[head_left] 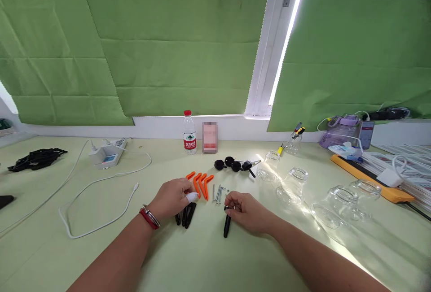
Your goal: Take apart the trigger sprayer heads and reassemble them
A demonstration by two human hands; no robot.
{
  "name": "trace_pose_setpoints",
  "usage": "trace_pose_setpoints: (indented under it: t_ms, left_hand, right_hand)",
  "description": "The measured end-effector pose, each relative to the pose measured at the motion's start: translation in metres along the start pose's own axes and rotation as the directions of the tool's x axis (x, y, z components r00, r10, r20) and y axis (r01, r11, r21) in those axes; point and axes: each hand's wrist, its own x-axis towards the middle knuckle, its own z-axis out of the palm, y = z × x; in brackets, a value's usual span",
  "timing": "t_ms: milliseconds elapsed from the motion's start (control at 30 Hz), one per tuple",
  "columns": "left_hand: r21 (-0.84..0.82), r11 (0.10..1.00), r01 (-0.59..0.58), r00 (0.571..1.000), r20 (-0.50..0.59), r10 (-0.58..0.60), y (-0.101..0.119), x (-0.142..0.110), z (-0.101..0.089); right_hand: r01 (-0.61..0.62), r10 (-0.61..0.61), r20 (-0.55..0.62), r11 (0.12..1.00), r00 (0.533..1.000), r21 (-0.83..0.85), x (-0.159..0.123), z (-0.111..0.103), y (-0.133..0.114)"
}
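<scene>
My right hand (248,211) pinches the upper end of a black handle-like piece (226,228), which points toward me just over or on the table. My left hand (175,198), its thumb wrapped in white, has its fingertips drawn together above several flat black pieces (190,215). Whether anything is between those fingers is hidden. Bent orange pieces (203,186) lie in a row beside the left fingertips. Several silver screws (219,194) rest between the two hands. Farther back sits a group of round black parts (236,165) with thin metal rods.
Clear glass cups (292,186) stand upside down on the right. A water bottle (189,135) and a pink box (210,138) stand at the back. A white cable (101,178) and a power strip (109,153) lie left. Screwdrivers (298,131) stand in a glass.
</scene>
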Motion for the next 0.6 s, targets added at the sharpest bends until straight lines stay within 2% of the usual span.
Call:
trace_pose_setpoints:
  t_ms: [133,267,467,600]
  left_hand:
    - [0.005,0.999,0.037,0.985,0.168,-0.037,-0.01,-0.004,-0.005]
    - [-0.038,0.999,-0.012,0.953,0.303,0.022,-0.015,-0.008,-0.006]
    - [-0.125,0.989,-0.084,0.91,0.395,0.127,-0.019,-0.008,-0.002]
    - [-0.215,0.972,-0.095,0.898,0.402,0.177,-0.019,-0.006,0.003]
  right_hand:
    - [-0.049,0.05,0.023,0.998,0.998,-0.046,0.001,0.0,0.003]
    - [-0.089,0.09,0.013,0.994,0.996,-0.063,0.002,-0.001,0.006]
    - [-0.144,0.144,-0.01,0.981,0.99,-0.13,0.003,-0.004,0.008]
    - [-0.177,0.177,-0.017,0.972,0.984,-0.151,0.003,-0.006,0.009]
